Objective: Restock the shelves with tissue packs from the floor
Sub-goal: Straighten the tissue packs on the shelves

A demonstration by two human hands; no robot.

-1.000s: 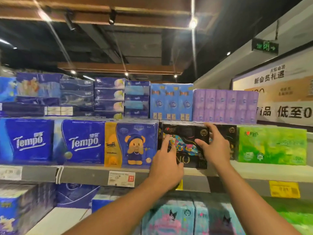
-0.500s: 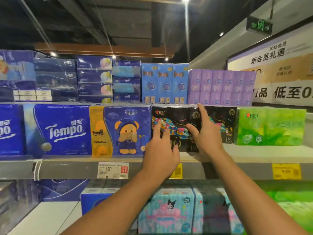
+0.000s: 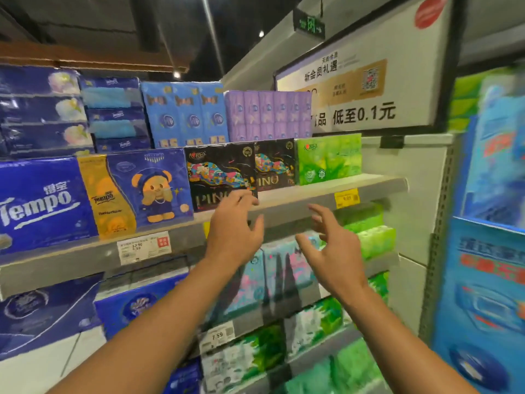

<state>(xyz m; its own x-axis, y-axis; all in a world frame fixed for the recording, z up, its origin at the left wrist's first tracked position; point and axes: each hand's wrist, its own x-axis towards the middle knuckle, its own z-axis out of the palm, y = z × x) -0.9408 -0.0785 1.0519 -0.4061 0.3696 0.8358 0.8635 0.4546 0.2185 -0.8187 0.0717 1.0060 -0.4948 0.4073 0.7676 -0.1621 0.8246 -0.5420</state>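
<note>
A black tissue pack (image 3: 220, 173) with a colourful swirl print stands upright at the front of the grey shelf (image 3: 326, 191), beside a second black pack (image 3: 274, 166) set further back. My left hand (image 3: 234, 226) hovers just below the front pack's lower right corner, fingers spread and holding nothing. My right hand (image 3: 329, 245) is lower and to the right, in front of the shelf edge, fingers apart and empty. The floor and any packs on it are out of view.
Blue Tempo packs (image 3: 42, 203) and a bear-print pack (image 3: 145, 189) fill the shelf's left; a green pack (image 3: 328, 159) sits right. Purple (image 3: 268, 115) and blue packs (image 3: 184, 115) stack behind. Lower shelves hold teal and green packs. A blue display (image 3: 488, 223) stands close at right.
Both hands have let go of the black pack and drawn back and down from the shelf. The pack now stands on the shelf. My view has swung to the right.
</note>
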